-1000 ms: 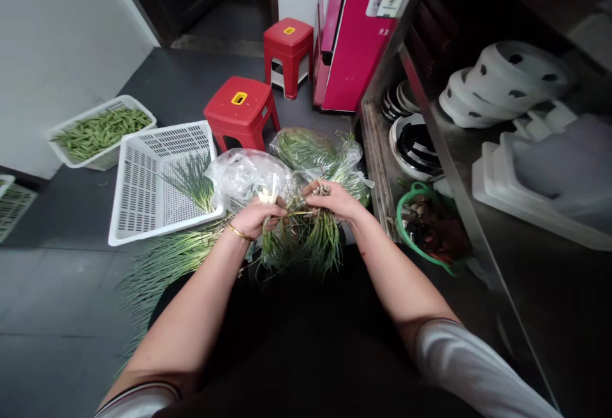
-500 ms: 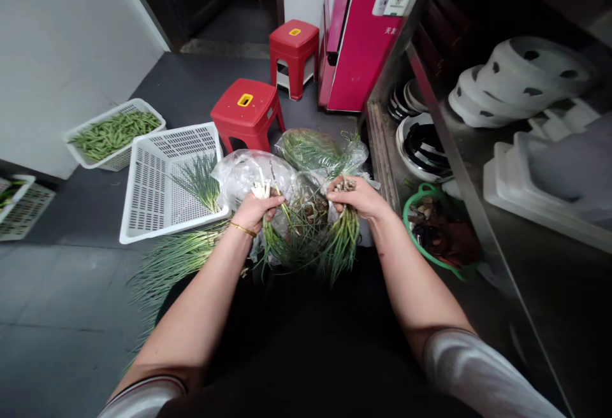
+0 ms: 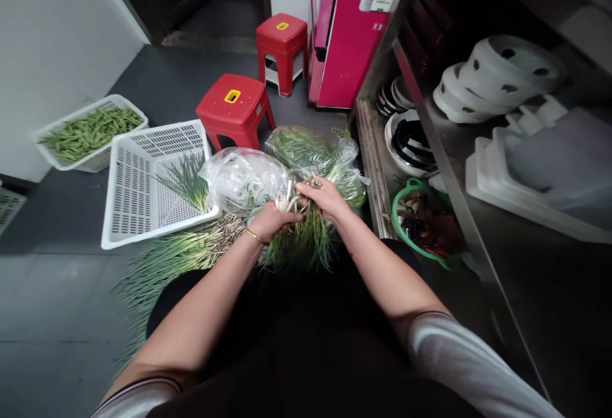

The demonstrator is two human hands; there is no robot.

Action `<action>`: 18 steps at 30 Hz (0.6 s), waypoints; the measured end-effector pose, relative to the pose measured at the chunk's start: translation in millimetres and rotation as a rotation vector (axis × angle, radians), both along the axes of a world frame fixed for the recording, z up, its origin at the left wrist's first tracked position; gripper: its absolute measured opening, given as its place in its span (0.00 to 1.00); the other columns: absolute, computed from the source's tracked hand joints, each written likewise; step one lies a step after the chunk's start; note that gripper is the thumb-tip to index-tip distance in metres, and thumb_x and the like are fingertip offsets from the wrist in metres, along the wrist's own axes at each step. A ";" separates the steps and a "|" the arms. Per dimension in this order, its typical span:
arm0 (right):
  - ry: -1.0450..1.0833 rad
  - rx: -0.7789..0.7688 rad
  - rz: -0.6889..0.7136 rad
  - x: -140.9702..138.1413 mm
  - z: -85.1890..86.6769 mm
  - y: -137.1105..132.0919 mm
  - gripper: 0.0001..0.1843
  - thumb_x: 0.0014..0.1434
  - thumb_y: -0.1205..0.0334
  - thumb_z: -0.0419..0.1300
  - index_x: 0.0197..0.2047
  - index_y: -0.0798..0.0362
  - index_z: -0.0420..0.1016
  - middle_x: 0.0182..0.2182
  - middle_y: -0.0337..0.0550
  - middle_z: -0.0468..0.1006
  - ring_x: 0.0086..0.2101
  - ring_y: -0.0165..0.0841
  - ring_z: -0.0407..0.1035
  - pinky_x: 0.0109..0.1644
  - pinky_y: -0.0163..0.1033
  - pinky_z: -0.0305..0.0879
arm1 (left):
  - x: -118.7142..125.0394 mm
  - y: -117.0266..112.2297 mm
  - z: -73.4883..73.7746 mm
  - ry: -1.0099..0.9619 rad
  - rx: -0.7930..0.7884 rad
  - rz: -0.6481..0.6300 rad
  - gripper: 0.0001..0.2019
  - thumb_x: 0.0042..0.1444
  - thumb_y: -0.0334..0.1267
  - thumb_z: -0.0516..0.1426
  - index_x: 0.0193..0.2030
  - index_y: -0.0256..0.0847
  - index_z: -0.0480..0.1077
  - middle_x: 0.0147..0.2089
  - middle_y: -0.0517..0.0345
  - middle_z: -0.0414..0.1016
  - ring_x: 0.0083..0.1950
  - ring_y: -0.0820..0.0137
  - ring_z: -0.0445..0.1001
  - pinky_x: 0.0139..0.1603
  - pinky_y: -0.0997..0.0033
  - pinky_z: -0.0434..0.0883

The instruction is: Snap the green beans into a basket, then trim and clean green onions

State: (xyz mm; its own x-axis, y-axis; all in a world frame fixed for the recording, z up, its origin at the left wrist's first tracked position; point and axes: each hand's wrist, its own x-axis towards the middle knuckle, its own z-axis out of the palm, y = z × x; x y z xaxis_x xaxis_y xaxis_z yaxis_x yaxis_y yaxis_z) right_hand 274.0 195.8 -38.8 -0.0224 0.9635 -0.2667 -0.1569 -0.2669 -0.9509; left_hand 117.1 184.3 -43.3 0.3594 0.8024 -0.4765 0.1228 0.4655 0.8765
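Note:
My left hand (image 3: pixel 273 220) is closed round a bunch of green chives (image 3: pixel 301 243) near their white root ends. My right hand (image 3: pixel 324 195) pinches the root ends of the same bunch from the right, touching the left hand. The green leaves hang down toward my lap. Just beyond the hands lie clear plastic bags (image 3: pixel 243 179) holding more chives. A long pile of chives (image 3: pixel 176 259) lies on the floor to the left.
A white slotted basket (image 3: pixel 143 182) with a few chives sits at left, another basket of green beans (image 3: pixel 88 131) beyond it. Two red stools (image 3: pixel 234 106) stand ahead. A steel shelf (image 3: pixel 377 169) with bowls and a green basket of scraps (image 3: pixel 421 220) is at right.
My hands, apart with a separate bunch in each half a second ago, have come together, joining the chives into one bunch.

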 end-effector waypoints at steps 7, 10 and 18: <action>-0.065 0.035 0.049 63.4 17.1 -1.0 0.17 0.40 0.53 0.69 0.29 0.54 0.70 0.14 0.32 0.69 0.16 0.26 0.61 0.20 0.32 0.55 | -43.8 16.1 18.1 -0.097 -0.015 0.095 0.18 0.32 0.37 0.69 0.21 0.36 0.62 0.14 0.67 0.58 0.14 0.83 0.53 0.12 0.80 0.46; -0.120 0.048 0.043 57.3 19.4 -7.4 0.15 0.40 0.56 0.69 0.28 0.55 0.72 0.13 0.33 0.68 0.15 0.26 0.60 0.20 0.32 0.54 | -41.6 15.3 16.9 -0.058 -0.013 0.089 0.17 0.33 0.39 0.69 0.23 0.35 0.65 0.16 0.66 0.61 0.15 0.82 0.55 0.12 0.80 0.47; -0.285 0.104 0.203 5.0 9.5 -19.6 0.12 0.45 0.55 0.66 0.29 0.54 0.73 0.14 0.31 0.67 0.16 0.26 0.61 0.23 0.33 0.56 | -21.2 21.0 4.4 0.044 0.104 0.213 0.16 0.35 0.38 0.67 0.29 0.32 0.70 0.17 0.65 0.64 0.13 0.81 0.56 0.12 0.78 0.48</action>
